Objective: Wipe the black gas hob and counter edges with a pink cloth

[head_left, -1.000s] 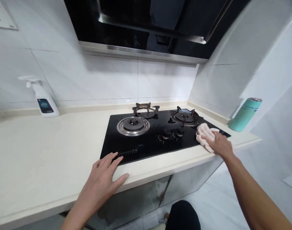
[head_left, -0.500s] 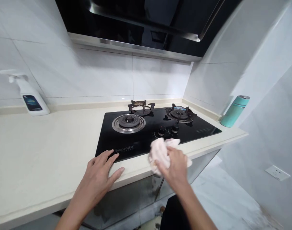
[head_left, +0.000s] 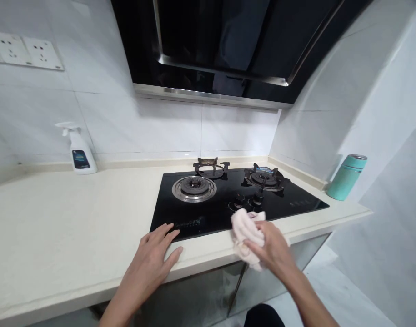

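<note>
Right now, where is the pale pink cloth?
In the head view, the pale pink cloth is bunched in the right hand over the front edge of the countertop, just below the hob's control knobs.

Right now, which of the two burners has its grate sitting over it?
The right burner: its black grate sits over it, while the left burner's steel ring is uncovered.

Bright, even light fills the scene, falling on the white wall tiles [head_left: 153, 129] and leaving a soft shadow beneath the range hood [head_left: 208, 54]. Wide-angle distortion bends the frame's edges, and the right hand [head_left: 272, 252] looks slightly soft.
</note>
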